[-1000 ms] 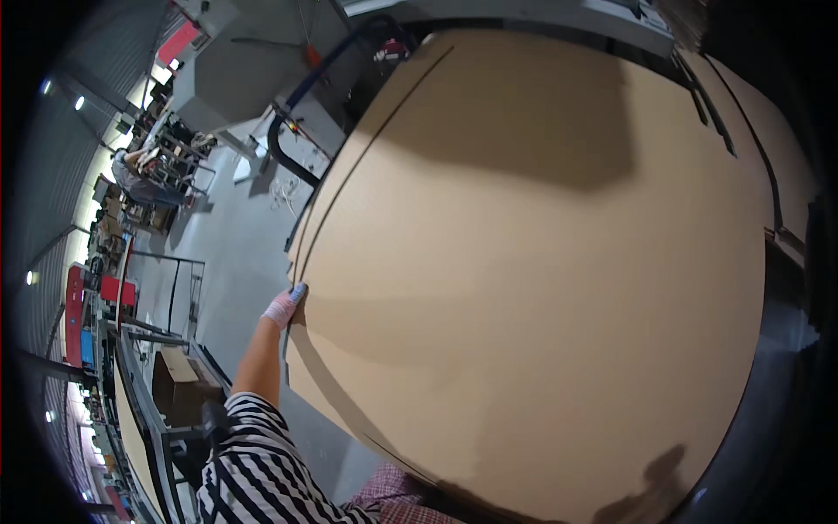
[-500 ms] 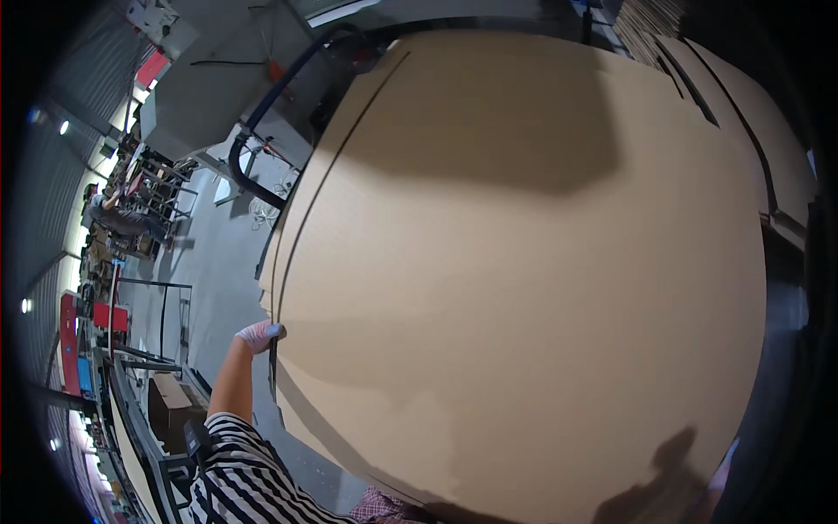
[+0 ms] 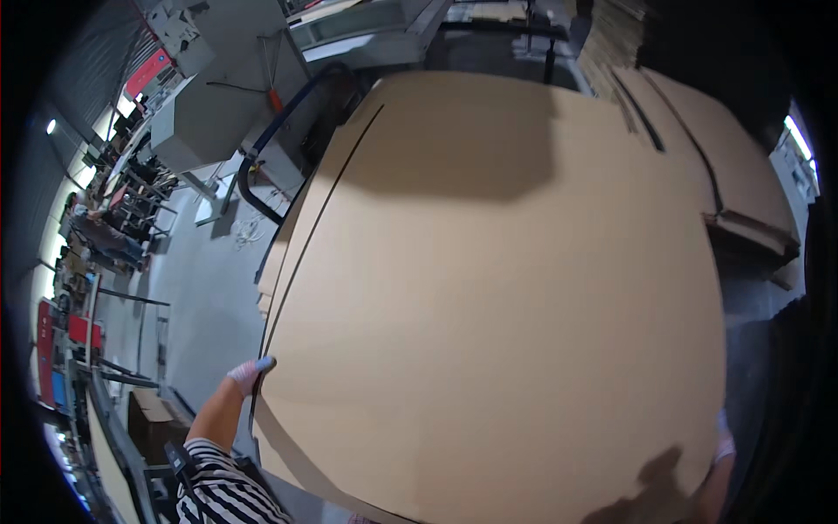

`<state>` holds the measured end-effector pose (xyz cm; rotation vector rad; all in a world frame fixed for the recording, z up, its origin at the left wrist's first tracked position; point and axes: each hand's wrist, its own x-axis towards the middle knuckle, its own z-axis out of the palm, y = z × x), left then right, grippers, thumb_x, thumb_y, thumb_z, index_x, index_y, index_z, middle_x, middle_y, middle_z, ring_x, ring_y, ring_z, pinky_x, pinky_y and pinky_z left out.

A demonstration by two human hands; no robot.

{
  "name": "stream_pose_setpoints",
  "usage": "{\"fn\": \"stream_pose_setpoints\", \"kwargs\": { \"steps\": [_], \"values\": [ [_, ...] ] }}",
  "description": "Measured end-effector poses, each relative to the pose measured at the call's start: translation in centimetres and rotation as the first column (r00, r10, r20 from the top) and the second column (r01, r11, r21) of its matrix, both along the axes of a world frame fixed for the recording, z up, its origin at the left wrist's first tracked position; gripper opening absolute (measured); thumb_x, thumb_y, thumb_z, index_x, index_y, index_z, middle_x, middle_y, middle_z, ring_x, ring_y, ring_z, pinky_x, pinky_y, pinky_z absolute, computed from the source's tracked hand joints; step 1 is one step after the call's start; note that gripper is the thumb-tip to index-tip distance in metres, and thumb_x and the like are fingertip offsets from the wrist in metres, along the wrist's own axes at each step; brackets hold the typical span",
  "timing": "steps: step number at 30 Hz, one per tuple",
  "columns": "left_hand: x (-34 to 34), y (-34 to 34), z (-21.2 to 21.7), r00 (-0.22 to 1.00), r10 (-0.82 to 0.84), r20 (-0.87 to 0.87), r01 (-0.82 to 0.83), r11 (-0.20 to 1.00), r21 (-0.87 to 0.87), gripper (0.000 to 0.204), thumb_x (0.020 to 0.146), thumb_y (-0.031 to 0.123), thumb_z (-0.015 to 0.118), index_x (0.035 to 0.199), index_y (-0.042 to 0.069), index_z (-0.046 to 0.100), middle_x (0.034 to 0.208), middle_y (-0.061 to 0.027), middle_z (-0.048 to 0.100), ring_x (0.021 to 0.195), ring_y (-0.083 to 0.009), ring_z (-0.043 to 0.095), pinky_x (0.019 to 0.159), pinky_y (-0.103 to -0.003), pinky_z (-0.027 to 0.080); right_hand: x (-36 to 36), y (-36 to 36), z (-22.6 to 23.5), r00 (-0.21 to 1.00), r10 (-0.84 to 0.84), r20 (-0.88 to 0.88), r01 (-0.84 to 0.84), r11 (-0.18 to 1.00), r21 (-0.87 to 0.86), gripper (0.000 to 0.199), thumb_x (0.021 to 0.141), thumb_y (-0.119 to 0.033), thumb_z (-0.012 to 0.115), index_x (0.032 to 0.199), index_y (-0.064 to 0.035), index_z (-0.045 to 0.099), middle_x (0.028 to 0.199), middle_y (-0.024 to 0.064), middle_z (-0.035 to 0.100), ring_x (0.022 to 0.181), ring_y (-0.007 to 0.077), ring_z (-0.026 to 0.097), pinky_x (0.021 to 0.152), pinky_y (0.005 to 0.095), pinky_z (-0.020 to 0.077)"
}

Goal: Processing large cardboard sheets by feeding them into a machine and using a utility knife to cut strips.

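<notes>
L hand (image 3: 246,374) on lg. tan cardboard (image 3: 489,323)

Arms (image 3: 216,417) spread wide, left grip (image 3: 248,374) pinching, right grip (image 3: 724,441) partly hidden.

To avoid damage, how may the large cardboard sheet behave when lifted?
Broad between the left hand and right hand, the large cardboard sheet may sag midway. Its long dark line, perhaps a slit, could bend first. Flat, it probably won't roll.

Chunky grey machine (image 3: 196,127) up top left, dark blue bent-pipe rail (image 3: 245,179) next to it. Mess of pale cables (image 3: 250,231) on grey floor (image 3: 196,288). Person (image 3: 109,234) way back, red panel (image 3: 85,331) lower down, brown box (image 3: 155,415) lower left.
</notes>
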<state>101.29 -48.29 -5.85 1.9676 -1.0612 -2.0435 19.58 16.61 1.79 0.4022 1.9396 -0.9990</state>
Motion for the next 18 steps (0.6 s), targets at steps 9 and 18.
{"fn": "stream_pose_setpoints", "kwargs": {
  "steps": [9,18],
  "values": [
    [0.0,6.3,3.6,0.999,0.002,-0.044,-0.004,0.999,-0.042,0.048,0.076,0.05,0.078,0.102,0.011,0.068,0.08,-0.0028,0.065,0.064,-0.0149,0.058,0.057,-0.033,0.047,-1.2,3.4,1.7,0.991,-0.128,0.048,0.132,0.986,-0.104,0.052,0.097,-0.036,0.058,0.13,0.0038,0.055,0.126,0.0127,0.062,0.114,0.0257,0.058,0.101,0.0376,0.0442],
    [1.0,9.0,9.4,0.999,-0.029,-0.037,0.025,0.993,-0.114,0.043,0.079,0.044,0.076,0.103,0.009,0.066,0.088,-0.0028,0.066,0.076,-0.0193,0.062,0.066,-0.038,0.052,-2.9,9.3,-1.1,0.995,0.054,-0.081,-0.07,0.973,-0.221,0.056,0.097,-0.047,0.055,0.125,-0.0001,0.061,0.121,0.0137,0.065,0.111,0.0255,0.06,0.098,0.0377,0.046]
  ]
}}
